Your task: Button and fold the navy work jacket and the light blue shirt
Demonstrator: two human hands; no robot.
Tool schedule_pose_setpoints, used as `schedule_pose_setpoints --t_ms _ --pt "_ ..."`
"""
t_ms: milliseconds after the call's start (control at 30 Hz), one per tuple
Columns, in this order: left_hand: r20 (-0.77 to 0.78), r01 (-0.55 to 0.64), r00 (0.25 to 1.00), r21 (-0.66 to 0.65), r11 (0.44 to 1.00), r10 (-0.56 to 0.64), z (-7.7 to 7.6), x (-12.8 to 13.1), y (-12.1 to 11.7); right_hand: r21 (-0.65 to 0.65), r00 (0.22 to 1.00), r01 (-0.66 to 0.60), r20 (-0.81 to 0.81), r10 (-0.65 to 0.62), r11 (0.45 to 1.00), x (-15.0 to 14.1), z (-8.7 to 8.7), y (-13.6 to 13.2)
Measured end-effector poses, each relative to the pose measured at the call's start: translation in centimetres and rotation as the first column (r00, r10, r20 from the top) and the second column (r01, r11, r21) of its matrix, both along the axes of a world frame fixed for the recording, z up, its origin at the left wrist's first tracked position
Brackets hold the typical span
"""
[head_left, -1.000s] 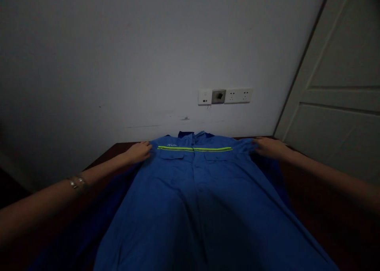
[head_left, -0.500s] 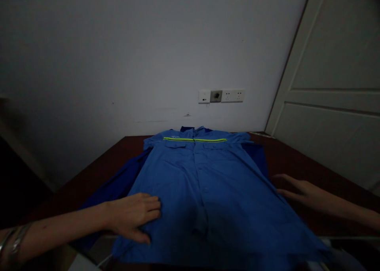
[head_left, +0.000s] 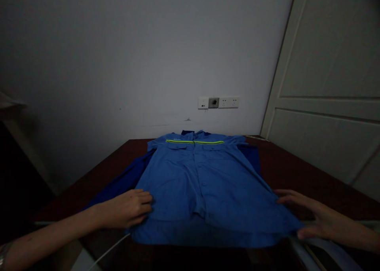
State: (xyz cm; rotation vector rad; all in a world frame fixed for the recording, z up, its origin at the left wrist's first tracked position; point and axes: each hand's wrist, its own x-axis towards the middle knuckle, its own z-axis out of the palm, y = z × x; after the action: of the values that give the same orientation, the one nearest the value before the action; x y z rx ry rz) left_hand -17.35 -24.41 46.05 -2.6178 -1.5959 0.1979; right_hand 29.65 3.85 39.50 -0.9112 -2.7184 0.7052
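Observation:
A light blue work shirt (head_left: 178, 192) with a yellow-green stripe across the chest lies front up, its lower hem at the near table edge. Dark blue cloth (head_left: 127, 176) shows from beneath it on both sides. My left hand (head_left: 129, 209) is closed on the shirt's lower left edge, fingers curled over the fabric and thumb mostly hidden. At the lower right edge, my right hand (head_left: 314, 217) touches the cloth with its fingers stretched out, the thumb well apart from them by the hem corner.
The dark red table (head_left: 285, 168) meets a grey wall (head_left: 118, 65) with a row of sockets (head_left: 218, 102). A white panelled door (head_left: 320, 81) stands right. A thin white cable (head_left: 109, 250) hangs below my left hand. Blurred items (head_left: 323, 253) sit low at the right.
My left hand's fingers have curled onto the shirt's edge. My right hand has come down and nearer, to the hem corner. The hem now sits higher in view.

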Motion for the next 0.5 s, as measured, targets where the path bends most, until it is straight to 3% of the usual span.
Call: schedule_pose_setpoints --t_ms 200,333,433,500 --pt "0.216 -0.108 0.969 -0.066 0.992 0.119 1.5 -0.4 -1.4 0.116 0.997 -0.042 -0.064 0.05 0.992 1.4 -0.9 -0.7" --pt "0.299 -0.283 0.901 -0.147 0.948 0.315 3.2 -1.3 -2.7 0.171 0.993 -0.093 -0.058 0.104 0.981 1.8 -1.5 -1.5" --pt "0.253 -0.364 0.866 -0.268 0.892 0.43 2.7 -2.1 -3.3 0.145 0.992 -0.118 -0.028 0.123 0.982 1.9 -1.7 -2.2" --pt "0.225 -0.341 0.874 -0.348 0.873 0.431 1.7 -2.4 -3.4 0.108 0.99 -0.125 -0.046 0.131 0.986 2.0 -1.6 -2.6"
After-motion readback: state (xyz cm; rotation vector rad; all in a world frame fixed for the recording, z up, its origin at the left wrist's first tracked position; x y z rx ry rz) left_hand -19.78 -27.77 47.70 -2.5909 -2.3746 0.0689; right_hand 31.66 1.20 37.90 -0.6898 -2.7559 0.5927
